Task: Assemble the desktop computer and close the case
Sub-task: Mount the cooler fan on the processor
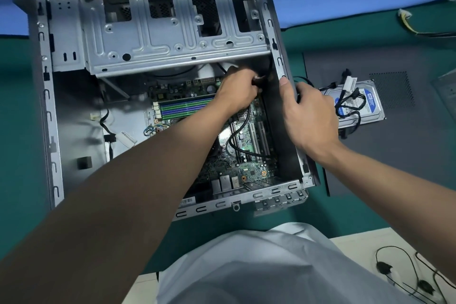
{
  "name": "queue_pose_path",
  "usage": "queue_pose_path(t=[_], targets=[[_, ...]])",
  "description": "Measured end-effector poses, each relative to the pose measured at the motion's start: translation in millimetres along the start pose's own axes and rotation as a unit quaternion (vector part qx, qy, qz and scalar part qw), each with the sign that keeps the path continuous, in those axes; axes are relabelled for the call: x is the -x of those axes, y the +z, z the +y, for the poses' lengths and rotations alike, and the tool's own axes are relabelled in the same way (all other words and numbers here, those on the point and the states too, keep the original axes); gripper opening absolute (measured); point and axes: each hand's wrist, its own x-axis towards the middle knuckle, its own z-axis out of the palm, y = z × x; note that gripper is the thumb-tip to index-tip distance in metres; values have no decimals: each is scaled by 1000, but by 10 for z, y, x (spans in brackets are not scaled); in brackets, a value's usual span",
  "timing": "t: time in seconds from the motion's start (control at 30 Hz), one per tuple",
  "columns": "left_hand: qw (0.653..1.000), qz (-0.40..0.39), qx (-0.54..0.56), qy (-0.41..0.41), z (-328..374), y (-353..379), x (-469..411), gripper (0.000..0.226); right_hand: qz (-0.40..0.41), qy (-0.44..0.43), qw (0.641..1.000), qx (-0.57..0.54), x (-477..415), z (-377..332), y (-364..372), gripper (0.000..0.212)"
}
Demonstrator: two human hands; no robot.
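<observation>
An open desktop case (47, 111) lies on its side on a green mat. Inside sit the motherboard (249, 170), green and blue memory slots (185, 108) and a metal drive cage (158, 32). My left hand (237, 92) reaches into the case near its upper right corner, fingers curled round a black cable connector (259, 79). A black cable (237, 136) loops from there over the board. My right hand (308, 118) grips the case's right wall (280, 57), thumb on the rim, and seems to hold a black cable too.
A hard drive (370, 103) with black cables lies on the dark side panel (394, 155) right of the case. Yellow wires (409, 24) lie at the far right. Loose cables (404, 276) sit on the pale table edge at lower right.
</observation>
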Motion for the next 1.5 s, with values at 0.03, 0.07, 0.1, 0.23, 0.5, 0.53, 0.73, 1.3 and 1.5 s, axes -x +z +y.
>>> queue_pose_path(t=[0.03, 0.07, 0.1, 0.23, 0.5, 0.53, 0.73, 1.3, 1.5], targets=[[1000, 3, 6, -1, 9, 0, 8, 12, 1, 1, 1000, 1, 1, 1, 0, 53], [1000, 4, 13, -1, 21, -1, 17, 12, 1, 2, 1000, 0, 1, 1, 0, 53], [1000, 3, 19, -1, 32, 3, 27, 12, 1, 1, 1000, 0, 3, 2, -1, 53], [1000, -7, 23, -5, 60, 4, 33, 15, 3, -2, 1000, -2, 8, 1, -5, 51], [1000, 6, 10, -21, 65, 31, 39, 22, 3, -2, 1000, 4, -8, 7, 3, 53], [1000, 10, 10, -22, 62, 35, 36, 20, 4, -3, 1000, 5, -13, 8, 5, 53], [1000, 18, 9, -9, 50, 47, 49, 29, 2, -8, 1000, -5, -16, 0, 3, 52], [990, 115, -68, 38, 59, 212, 109, 15, -7, 0, 1000, -3, -22, 7, 0, 53], [987, 111, -102, 50, 41, 215, 90, 15, -8, 1, 1000, -4, -12, 9, 6, 54]])
